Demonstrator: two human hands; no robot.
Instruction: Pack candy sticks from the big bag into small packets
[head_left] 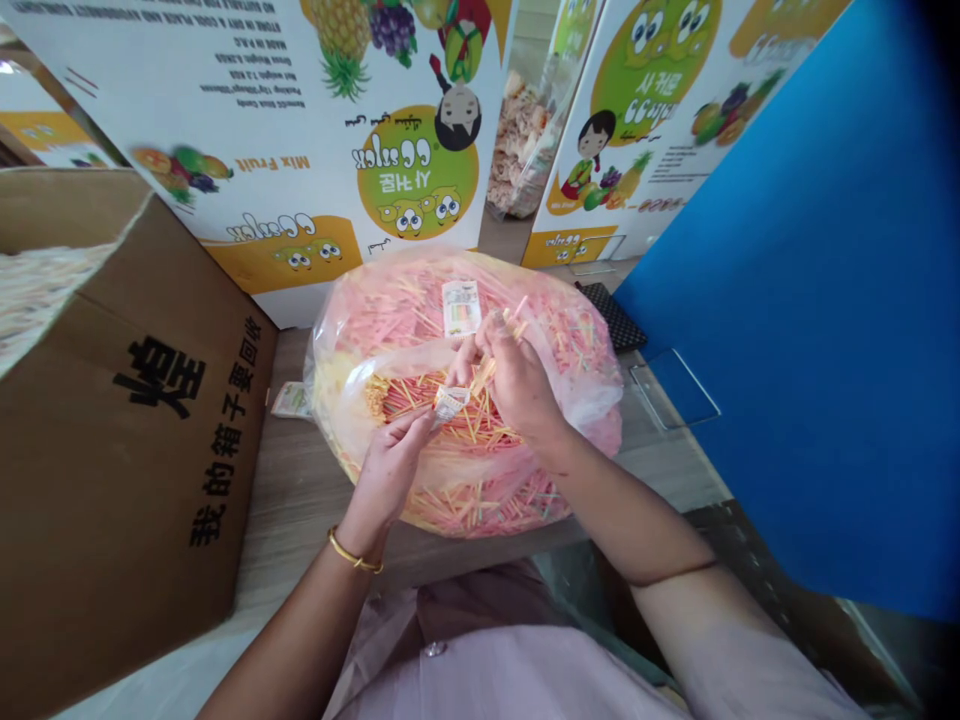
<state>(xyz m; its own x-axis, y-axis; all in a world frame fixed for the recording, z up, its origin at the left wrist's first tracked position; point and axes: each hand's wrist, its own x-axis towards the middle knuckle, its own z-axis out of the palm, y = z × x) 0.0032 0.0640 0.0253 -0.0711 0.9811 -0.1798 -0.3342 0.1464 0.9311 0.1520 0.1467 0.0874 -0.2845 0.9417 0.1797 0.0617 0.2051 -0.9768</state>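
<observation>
A large clear plastic bag [592,405] bulges on the table, full of thin pink, yellow and pale green candy sticks [420,300]. Over its open mouth, my left hand [394,455] pinches the edge of a small printed packet [451,403]. Beside it, my right hand [521,385] is closed around a few candy sticks [484,376], some poking out above the fingers. Their lower ends meet the packet's top; whether they are inside it I cannot tell. Another small packet [461,307] lies flat on the bag, behind my hands.
An open brown carton [150,420] with pale contents stands at left. White printed cartons [285,130] line the back, with a filled clear bag [517,150] between them. A blue panel [795,300] with a wire handle [675,388] rises at right. One packet [291,400] lies left of the bag.
</observation>
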